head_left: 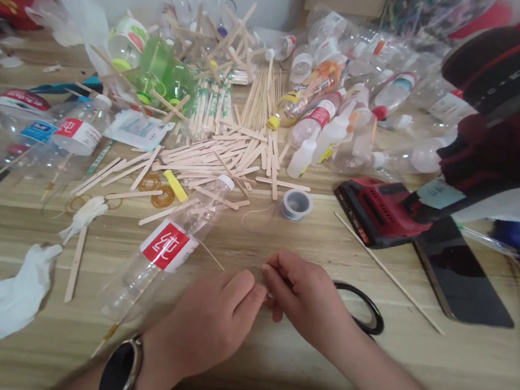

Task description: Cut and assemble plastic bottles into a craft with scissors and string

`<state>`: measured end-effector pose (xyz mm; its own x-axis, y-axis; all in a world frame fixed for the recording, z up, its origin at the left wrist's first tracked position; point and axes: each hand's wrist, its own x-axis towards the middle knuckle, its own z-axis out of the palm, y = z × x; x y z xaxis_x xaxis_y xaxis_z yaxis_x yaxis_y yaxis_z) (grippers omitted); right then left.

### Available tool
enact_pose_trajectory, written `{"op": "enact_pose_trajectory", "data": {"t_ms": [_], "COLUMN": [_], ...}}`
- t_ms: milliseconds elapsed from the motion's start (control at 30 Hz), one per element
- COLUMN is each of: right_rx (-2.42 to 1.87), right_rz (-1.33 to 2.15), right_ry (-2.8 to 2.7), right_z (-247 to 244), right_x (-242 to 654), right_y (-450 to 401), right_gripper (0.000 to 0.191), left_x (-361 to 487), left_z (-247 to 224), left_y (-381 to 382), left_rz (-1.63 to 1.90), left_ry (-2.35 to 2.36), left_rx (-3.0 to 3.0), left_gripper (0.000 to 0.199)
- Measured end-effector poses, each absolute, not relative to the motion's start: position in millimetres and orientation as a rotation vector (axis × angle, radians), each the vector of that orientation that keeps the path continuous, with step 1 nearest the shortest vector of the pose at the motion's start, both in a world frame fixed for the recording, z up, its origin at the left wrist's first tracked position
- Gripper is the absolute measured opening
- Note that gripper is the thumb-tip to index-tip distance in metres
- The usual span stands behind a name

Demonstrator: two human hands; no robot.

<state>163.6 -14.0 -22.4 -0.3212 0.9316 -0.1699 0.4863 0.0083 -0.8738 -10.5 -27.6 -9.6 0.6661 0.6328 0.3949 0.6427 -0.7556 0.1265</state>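
Observation:
My left hand (217,316), with a watch (120,373) on its wrist, is closed, its thumb and fingers pinched together. My right hand (299,292) meets it fingertip to fingertip, also pinching. Something small and pale shows between them, too small to name. Lying left of my hands is a clear plastic bottle (166,249) with a red and white label and a white cap. A thin pale strand (212,256) runs from beside this bottle toward my left hand. Beyond the fingers stands a small grey tub (296,205). A black loop handle (363,308) lies partly behind my right hand.
Wooden craft sticks (216,159) are heaped mid-table, with rubber bands (160,193) and a yellow tube (176,186) nearby. Plastic bottles crowd the back. At right are a red and black power tool (380,206), a phone (465,275) and a thin stick (389,273). Crumpled tissue (21,290) lies left.

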Motion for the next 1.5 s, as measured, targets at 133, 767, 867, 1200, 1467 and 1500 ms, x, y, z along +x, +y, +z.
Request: {"op": "enact_pose_trajectory", "data": {"t_ms": [133, 767, 867, 1200, 1467, 1500], "right_rx": [-1.404, -1.454, -1.466, -1.426, -1.351, -1.351], "right_rz": [1.391, 0.741, 0.804, 1.076, 1.125, 1.141], "right_ry": [-1.712, -1.987, -1.943, -1.809, -1.770, -1.762], "right_z": [-21.5, -22.1, -20.7, -17.6, -12.4, -12.6], "right_x": [165.4, 162.3, 161.1, 162.0, 165.4, 165.4], "right_y": [-11.7, -20.0, -21.5, -20.7, -21.6, -21.7], "right_gripper": [0.023, 0.018, 0.018, 0.017, 0.016, 0.016], "left_x": [-11.7, -11.0, -9.6, -9.8, -12.4, -12.6], "left_z": [-10.4, 0.1, -0.5, -6.6, -8.2, -8.3], "left_y": [-26.7, -20.3, -20.0, -23.9, -21.3, -21.4], "left_rz": [-0.700, -1.017, -1.070, -0.995, -0.975, -0.974], "left_ry": [-1.249, -2.222, -2.289, -1.874, -1.686, -1.647], "left_rx": [-2.937, -3.088, -3.091, -3.061, -3.025, -3.026], "left_gripper": [0.034, 0.012, 0.012, 0.019, 0.013, 0.014]}}
